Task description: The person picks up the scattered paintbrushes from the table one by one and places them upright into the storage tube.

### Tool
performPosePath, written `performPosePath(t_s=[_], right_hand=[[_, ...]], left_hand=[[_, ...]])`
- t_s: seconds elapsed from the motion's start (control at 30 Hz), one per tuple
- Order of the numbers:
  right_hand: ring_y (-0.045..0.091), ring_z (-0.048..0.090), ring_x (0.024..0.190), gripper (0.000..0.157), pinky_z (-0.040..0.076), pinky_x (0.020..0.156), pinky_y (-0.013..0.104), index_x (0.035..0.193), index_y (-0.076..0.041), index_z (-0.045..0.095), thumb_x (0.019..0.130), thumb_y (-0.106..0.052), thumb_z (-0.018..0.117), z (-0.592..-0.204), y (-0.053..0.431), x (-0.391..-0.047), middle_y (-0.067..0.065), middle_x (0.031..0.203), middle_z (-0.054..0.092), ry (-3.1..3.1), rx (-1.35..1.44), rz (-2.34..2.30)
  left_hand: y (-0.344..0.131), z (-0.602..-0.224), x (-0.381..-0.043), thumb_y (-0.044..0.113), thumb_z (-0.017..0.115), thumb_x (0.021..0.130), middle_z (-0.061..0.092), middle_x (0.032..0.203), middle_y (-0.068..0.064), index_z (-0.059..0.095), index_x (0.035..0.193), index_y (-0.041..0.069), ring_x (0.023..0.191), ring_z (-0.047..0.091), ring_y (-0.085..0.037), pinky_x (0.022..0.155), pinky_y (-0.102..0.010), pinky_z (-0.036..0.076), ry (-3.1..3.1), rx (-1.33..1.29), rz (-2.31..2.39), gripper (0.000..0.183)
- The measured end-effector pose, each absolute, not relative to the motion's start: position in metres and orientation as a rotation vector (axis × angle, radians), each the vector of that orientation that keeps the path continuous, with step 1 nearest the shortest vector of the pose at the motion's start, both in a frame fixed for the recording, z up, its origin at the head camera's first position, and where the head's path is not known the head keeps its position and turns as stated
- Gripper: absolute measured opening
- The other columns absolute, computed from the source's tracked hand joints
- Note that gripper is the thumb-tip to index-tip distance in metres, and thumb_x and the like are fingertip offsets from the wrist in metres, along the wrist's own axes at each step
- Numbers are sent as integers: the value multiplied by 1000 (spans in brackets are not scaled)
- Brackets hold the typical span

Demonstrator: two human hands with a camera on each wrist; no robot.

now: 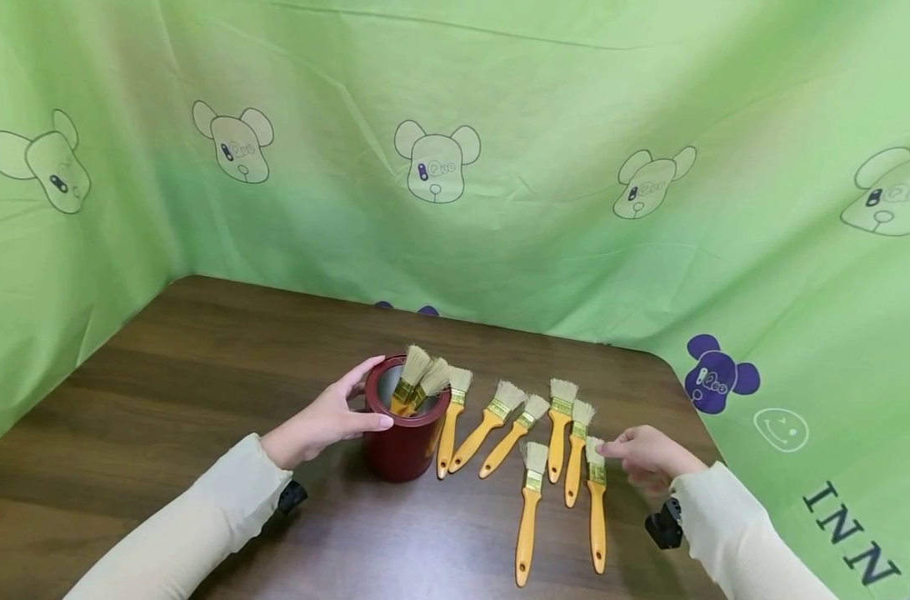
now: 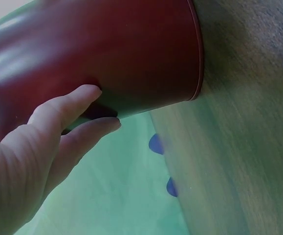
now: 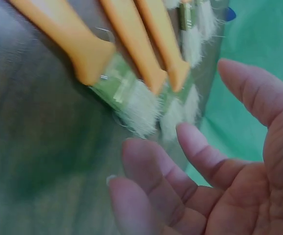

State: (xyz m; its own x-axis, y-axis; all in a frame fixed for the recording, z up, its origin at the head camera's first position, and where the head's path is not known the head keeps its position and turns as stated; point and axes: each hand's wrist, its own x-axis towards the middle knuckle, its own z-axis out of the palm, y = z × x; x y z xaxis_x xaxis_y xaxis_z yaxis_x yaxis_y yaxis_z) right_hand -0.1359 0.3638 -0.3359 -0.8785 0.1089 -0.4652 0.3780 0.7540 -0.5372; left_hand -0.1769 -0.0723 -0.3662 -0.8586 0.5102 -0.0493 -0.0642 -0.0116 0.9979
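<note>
My left hand [image 1: 333, 417] grips a dark red can [image 1: 399, 454] near its rim, thumb at the front and fingers round the far side. The can stands upright on the table with two paintbrushes [image 1: 412, 373] in it, bristles up. In the left wrist view, fingers [image 2: 58, 115] lie along the can's smooth wall. At the right, my right hand [image 1: 653, 457] reaches to the bristles of the rightmost paintbrush [image 1: 597, 525], which lies flat. The right wrist view has its fingers loosely spread beside that brush's bristles [image 3: 140, 108], with nothing held.
Several more yellow-handled paintbrushes lie between the can and my right hand, among them a nearer brush [image 1: 526, 533] and a slanted brush [image 1: 481, 433]. They rest on a dark wooden table [image 1: 222, 375]. A green printed cloth [image 1: 530, 250] hangs round the back and sides.
</note>
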Motion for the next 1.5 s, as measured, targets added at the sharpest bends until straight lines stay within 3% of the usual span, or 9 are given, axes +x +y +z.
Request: performPosePath(t_s=[0.17, 0.37, 0.9, 1.2, 1.5], right_hand=[[14, 47, 55, 25, 42, 47, 27, 91, -1, 52, 88, -22, 65, -349, 362, -129, 3, 70, 44, 2516, 434, -985], [19, 51, 61, 26, 45, 52, 32, 91, -1, 50, 87, -22, 65, -364, 357, -127, 8, 78, 46, 2521, 485, -1013], [21, 48, 61, 30, 45, 50, 35, 78, -7, 43, 83, -21, 69, -385, 354, -121, 6, 73, 44, 2592, 521, -924], [19, 48, 59, 29, 50, 51, 32, 94, 4, 41, 81, -8, 64, -390, 351, -125, 10, 72, 46, 2622, 517, -968], [18, 50, 59, 38, 50, 51, 33, 106, 8, 43, 79, -8, 63, -377, 352, -131, 9, 75, 49, 2648, 497, -1056]], left_hand=[[-74, -366, -176, 10, 75, 82, 28, 142, -30, 17, 153, 11, 108, 56, -30, 84, -40, 51, 1883, 463, 1926, 91], [-79, -365, -176, 10, 74, 83, 30, 141, -30, 17, 153, 12, 102, 60, -28, 84, -40, 51, 1894, 453, 1912, 91], [-72, -363, -176, 9, 74, 83, 31, 139, -30, 17, 153, 10, 96, 62, -26, 82, -39, 51, 1891, 494, 1906, 91], [-74, -364, -176, 9, 74, 83, 30, 141, -30, 17, 153, 11, 105, 58, -29, 84, -40, 51, 1900, 477, 1910, 90], [-74, -366, -176, 9, 74, 83, 30, 141, -29, 18, 153, 11, 105, 58, -29, 85, -40, 50, 1893, 466, 1922, 90]])
